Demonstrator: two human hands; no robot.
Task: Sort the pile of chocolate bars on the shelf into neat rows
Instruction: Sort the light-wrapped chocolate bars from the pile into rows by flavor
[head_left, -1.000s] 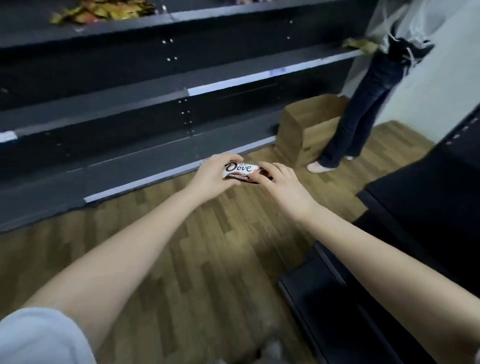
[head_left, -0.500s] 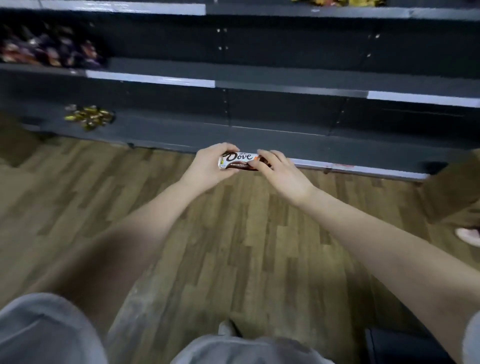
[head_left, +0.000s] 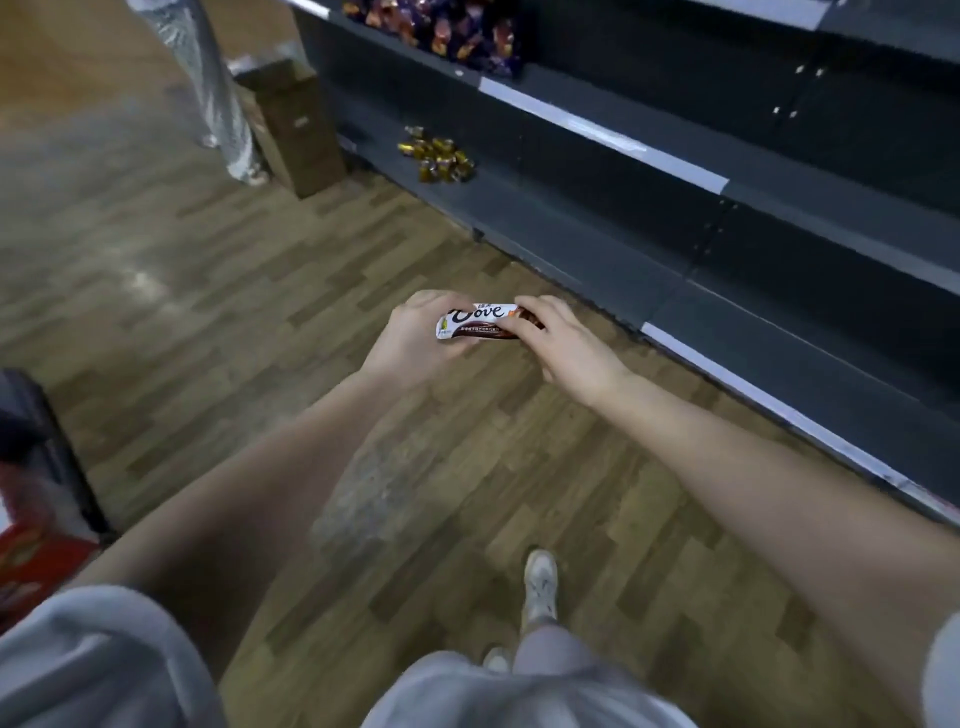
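The left hand (head_left: 415, 340) and right hand (head_left: 563, 340) each pinch an end of one chocolate bar (head_left: 478, 322), held over the floor (head_left: 260, 312) beside the bottom shelf (head_left: 571, 244) — best laid label-up, square to its front edge.

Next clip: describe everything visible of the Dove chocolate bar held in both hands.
The brown-and-white glossy-wrapped Dove chocolate bar looks unopened, with script lettering, fine print beneath and a white crimped left end bearing a yellow-green mark. It is held roughly level, long side across the view, above the wooden floor. The left hand grips its left part; the right hand pinches its right end, hiding that tip.
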